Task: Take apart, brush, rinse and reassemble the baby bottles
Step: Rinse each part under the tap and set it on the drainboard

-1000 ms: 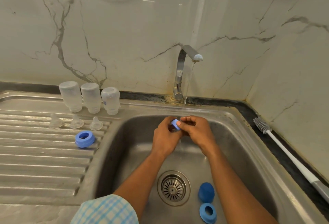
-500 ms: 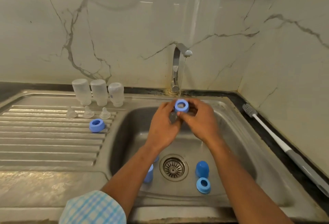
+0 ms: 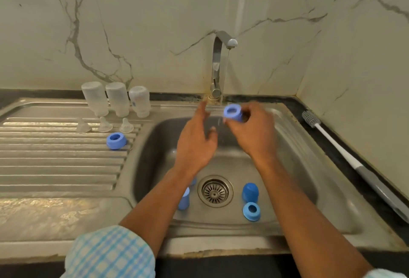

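Two marble walls corner a steel sink — right hand pinches a blue ring, left hand splayed.

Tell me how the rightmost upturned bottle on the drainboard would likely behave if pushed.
The rightmost bottle looks empty and of translucent plastic, so probably light. It stands mouth-down, tall on a narrow neck, so a sideways push would likely tip it, perhaps against the middle bottle close beside it. Being round, it may then roll on the drainboard.
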The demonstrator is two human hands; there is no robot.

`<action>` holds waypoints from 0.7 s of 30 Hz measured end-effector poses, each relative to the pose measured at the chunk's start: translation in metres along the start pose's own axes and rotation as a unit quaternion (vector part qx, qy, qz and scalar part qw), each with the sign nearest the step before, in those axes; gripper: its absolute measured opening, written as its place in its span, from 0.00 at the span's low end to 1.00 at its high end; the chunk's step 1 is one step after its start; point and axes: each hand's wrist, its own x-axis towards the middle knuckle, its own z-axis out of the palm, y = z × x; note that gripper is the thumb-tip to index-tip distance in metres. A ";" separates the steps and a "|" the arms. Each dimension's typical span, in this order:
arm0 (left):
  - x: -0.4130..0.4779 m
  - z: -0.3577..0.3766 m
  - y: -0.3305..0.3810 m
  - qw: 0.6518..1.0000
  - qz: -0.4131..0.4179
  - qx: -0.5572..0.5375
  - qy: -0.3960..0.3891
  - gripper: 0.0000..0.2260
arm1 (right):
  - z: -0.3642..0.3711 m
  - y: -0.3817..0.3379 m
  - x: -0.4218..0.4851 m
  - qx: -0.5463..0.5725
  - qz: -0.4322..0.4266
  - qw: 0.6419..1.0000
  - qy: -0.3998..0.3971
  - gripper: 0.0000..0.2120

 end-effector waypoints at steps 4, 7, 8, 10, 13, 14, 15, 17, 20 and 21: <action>-0.004 -0.006 -0.023 0.980 -0.073 0.169 -0.082 0.20 | 0.005 0.030 0.001 -0.095 0.109 0.984 -0.109 0.13; 0.004 -0.007 -0.018 0.993 -0.037 0.116 -0.003 0.18 | -0.002 0.012 0.011 0.014 -0.021 0.997 0.076 0.07; 0.004 -0.006 -0.017 0.992 -0.036 0.118 -0.016 0.18 | 0.001 0.010 0.008 0.008 -0.026 0.998 0.050 0.08; -0.001 0.000 -0.020 0.989 -0.056 0.123 -0.057 0.18 | 0.015 0.026 -0.004 -0.064 0.052 0.992 -0.097 0.08; 0.001 0.001 -0.025 0.989 -0.071 0.115 -0.057 0.17 | 0.009 0.017 0.004 -0.022 0.032 0.999 0.034 0.05; 0.005 0.001 -0.027 0.990 -0.071 0.113 -0.051 0.17 | 0.005 0.012 0.010 0.017 -0.027 0.994 0.105 0.06; 0.006 0.001 -0.027 0.990 -0.070 0.112 -0.048 0.17 | 0.002 0.006 0.011 0.026 -0.059 0.989 0.131 0.07; 0.005 0.002 -0.026 0.989 -0.071 0.115 -0.058 0.17 | 0.008 0.017 0.003 -0.047 0.007 0.999 0.001 0.07; 0.003 0.005 -0.026 0.988 -0.070 0.119 -0.070 0.16 | 0.012 0.027 0.000 -0.054 0.072 0.996 -0.022 0.06; 0.005 0.005 -0.027 0.988 -0.068 0.119 -0.071 0.16 | 0.007 0.018 0.003 -0.003 0.019 0.995 0.093 0.05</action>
